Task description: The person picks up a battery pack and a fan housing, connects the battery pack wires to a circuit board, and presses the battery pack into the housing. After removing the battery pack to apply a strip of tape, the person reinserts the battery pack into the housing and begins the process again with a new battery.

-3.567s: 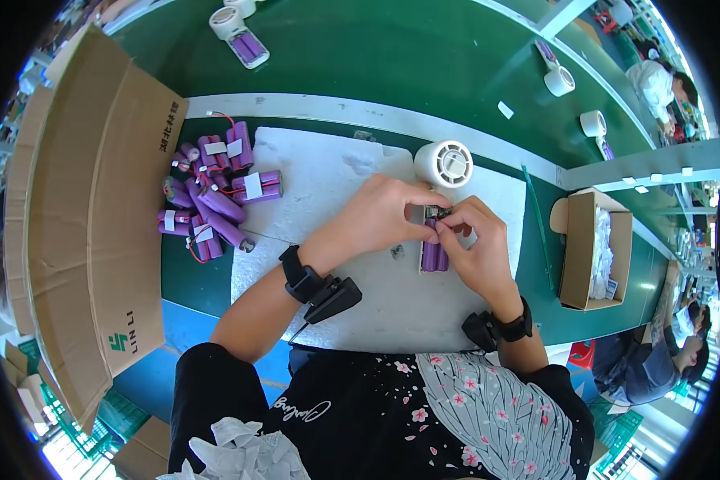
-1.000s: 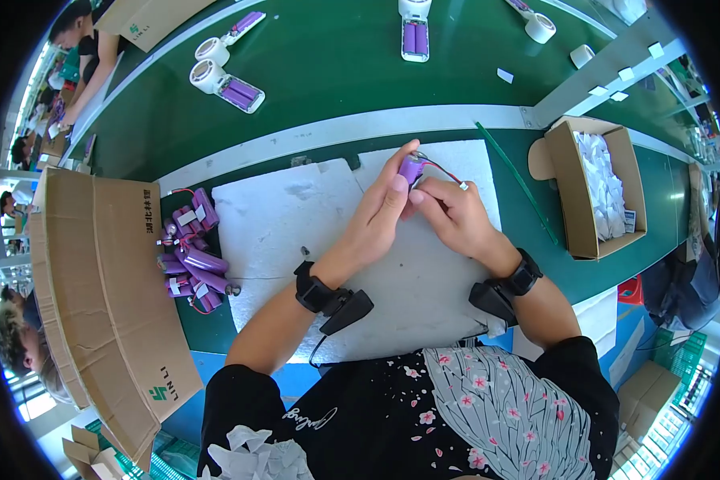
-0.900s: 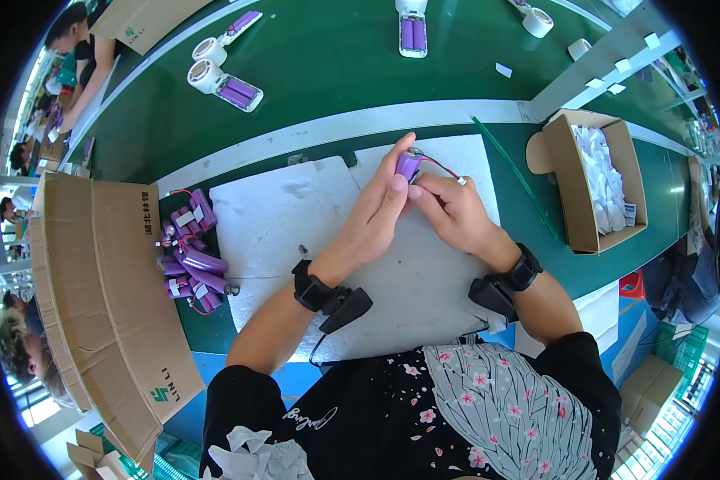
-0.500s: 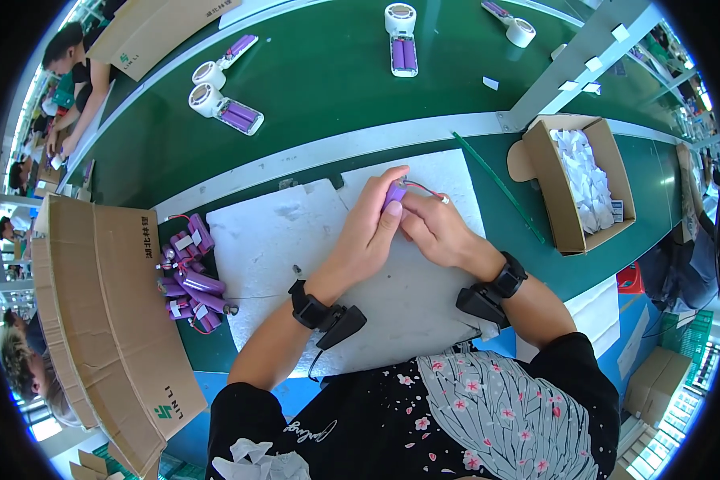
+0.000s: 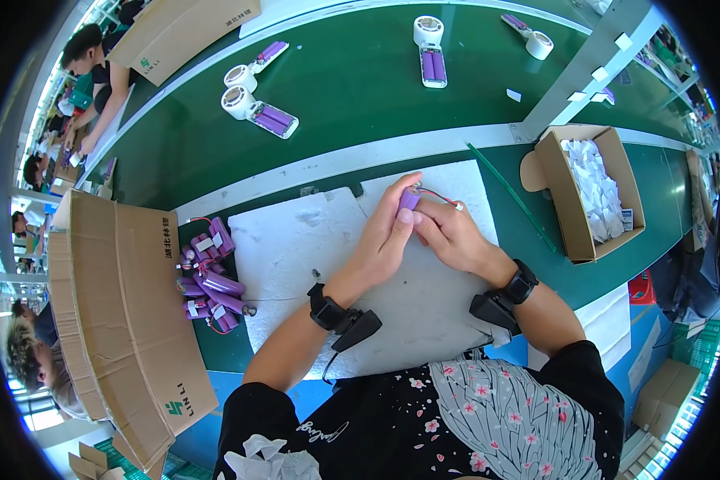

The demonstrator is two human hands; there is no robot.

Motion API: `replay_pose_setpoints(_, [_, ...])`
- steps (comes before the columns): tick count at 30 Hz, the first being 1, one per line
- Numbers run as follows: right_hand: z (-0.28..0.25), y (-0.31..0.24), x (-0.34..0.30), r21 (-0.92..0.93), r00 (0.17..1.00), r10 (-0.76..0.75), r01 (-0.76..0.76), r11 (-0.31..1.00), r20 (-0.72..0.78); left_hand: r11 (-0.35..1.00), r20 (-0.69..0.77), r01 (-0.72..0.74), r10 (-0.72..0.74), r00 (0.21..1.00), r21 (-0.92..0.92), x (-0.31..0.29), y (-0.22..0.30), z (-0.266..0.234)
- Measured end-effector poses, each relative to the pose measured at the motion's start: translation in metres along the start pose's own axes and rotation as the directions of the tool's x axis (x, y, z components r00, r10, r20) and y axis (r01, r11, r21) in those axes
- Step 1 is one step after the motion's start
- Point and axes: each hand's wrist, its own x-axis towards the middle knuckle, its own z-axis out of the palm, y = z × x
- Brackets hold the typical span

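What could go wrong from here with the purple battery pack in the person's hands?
The wires reach out toward the knuckles of the right hand, so they might snag or get tugged if that hand shifts. The purple battery pack is held above the white foam mat, and could drop if the left hand loosens. The loosely heaped battery pile might shift if bumped.

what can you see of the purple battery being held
The rounded purple battery looks plastic-wrapped and tilts above the white board, in the grip of the left hand, which partly hides it. Red and dark wires lead from its far end rightward to a white plug. Whether the right hand touches the battery is unclear.
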Motion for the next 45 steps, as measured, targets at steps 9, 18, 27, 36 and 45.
replay_pose_setpoints(9, [-0.002, 0.002, -0.001, 0.076, 1.0, 0.012, -0.014, 0.997, 0.022, 1.0, -0.025, 0.019, -0.019, 1.0, 0.006, -0.001, -0.002, 0.0])
replay_pose_setpoints(18, [0.001, 0.005, -0.002, 0.21, 0.996, 0.017, 0.002, 0.978, -0.089, 0.993, -0.034, 0.022, -0.019, 0.999, 0.114, -0.002, -0.005, 0.0])
replay_pose_setpoints(27, [-0.056, -0.005, 0.0, -0.444, 0.924, -0.097, -0.083, 0.892, -0.369, 0.904, -0.259, -0.033, -0.087, 0.962, -0.426, 0.003, -0.003, -0.007])
replay_pose_setpoints(36, [-0.167, -0.018, -0.068, -0.523, 0.629, 0.164, -0.741, 0.421, -0.76, 0.863, -0.213, 0.002, -0.127, 0.969, -0.505, 0.008, -0.011, -0.004])
replay_pose_setpoints(45, [-0.136, 0.013, -0.07, -0.593, 0.747, 0.187, -0.632, 0.499, -0.638, 0.883, -0.131, 0.011, -0.082, 0.988, -0.469, 0.002, -0.012, -0.005])
